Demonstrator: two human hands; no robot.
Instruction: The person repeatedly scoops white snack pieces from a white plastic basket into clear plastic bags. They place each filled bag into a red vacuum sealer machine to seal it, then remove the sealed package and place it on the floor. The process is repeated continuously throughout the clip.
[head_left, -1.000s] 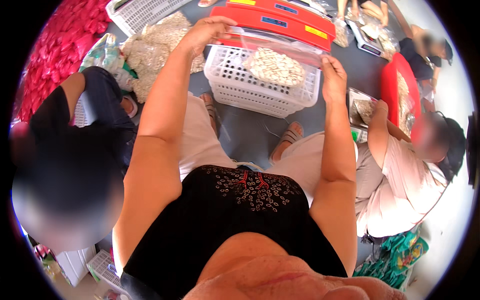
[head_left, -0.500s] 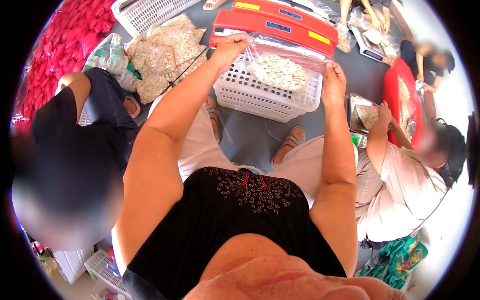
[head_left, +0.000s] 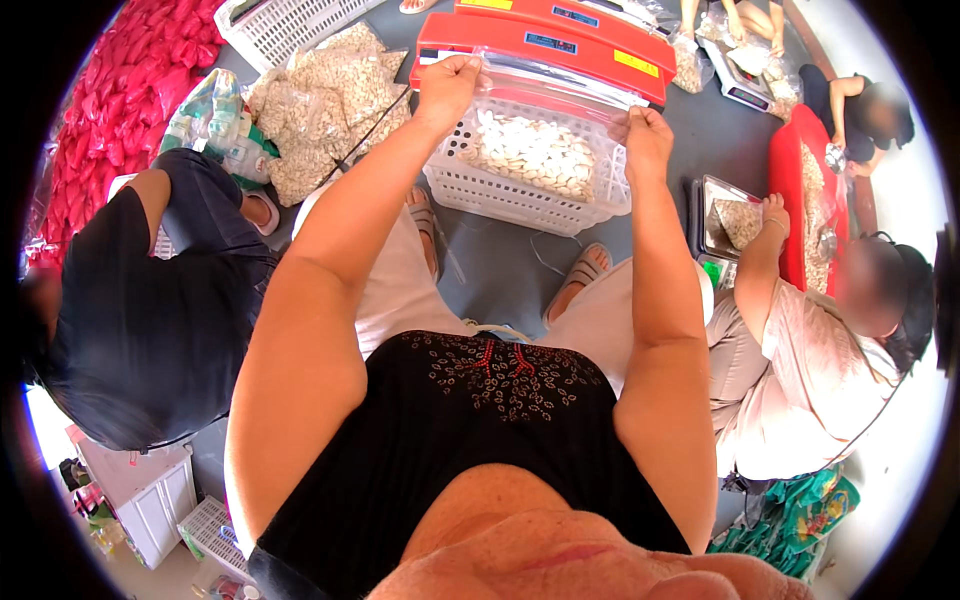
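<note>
Fingers [head_left: 467, 69] gripping clear bag [head_left: 545, 135], white crate [head_left: 510, 203] beneath

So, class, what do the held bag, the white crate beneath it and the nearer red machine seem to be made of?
Bag: thin, shiny clear plastic film; pale pieces show through it.
White crate: probably moulded plastic, smooth, with regular rows of holes.
Nearer red machine: smooth, evenly coloured casing, perhaps painted metal, though hard plastic is possible.
</note>
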